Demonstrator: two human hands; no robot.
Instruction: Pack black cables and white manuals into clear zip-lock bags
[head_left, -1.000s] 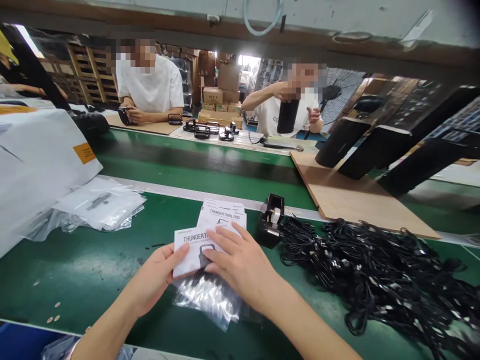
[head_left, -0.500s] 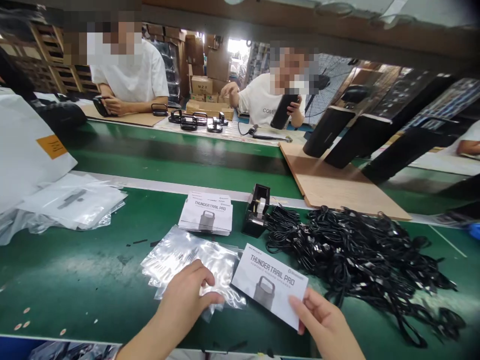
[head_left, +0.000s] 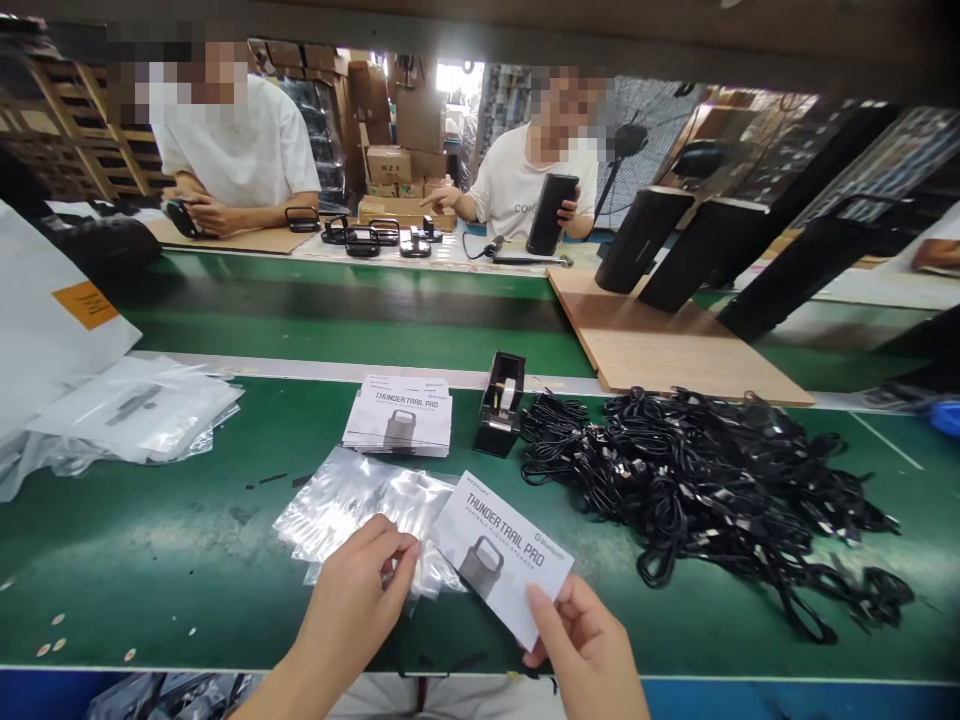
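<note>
1. We see the left hand (head_left: pixel 352 605) closed in a pinch, thumb against fingers, on the near edge of the bags (head_left: pixel 352 505).
2. The right hand (head_left: pixel 589 650) is mostly closed, with the thumb on top of the booklet (head_left: pixel 499 555), gripping its near right corner.
3. The booklet is held tilted just above the bench (head_left: pixel 187 560). Its left end overlaps and hides the right edge of the bags.
4. The bags lie flat on the bench, in front of the stack (head_left: pixel 399 415) of the same booklets.
5. The dispenser (head_left: pixel 498 405) stands just beside the stack, between it and the cables (head_left: pixel 712 480).
6. The cables form a loose black heap covering the right of the bench, close to the booklet's far end.
7. The board (head_left: pixel 675 350) lies across the belt (head_left: pixel 337 320) behind the cables, and the speakers (head_left: pixel 645 240) lean on it.
8. Two people (head_left: pixel 232 150) sit across the belt. One of them holds a black cylinder (head_left: pixel 551 215).
9. Containers: the bags are clear, and we cannot tell their contents.
10. The pouches (head_left: pixel 131 410) at far left show a dark flat piece inside.
11. The dispenser holds a tape roll.
12. The cartons (head_left: pixel 386 160) at the back are shut.
</note>
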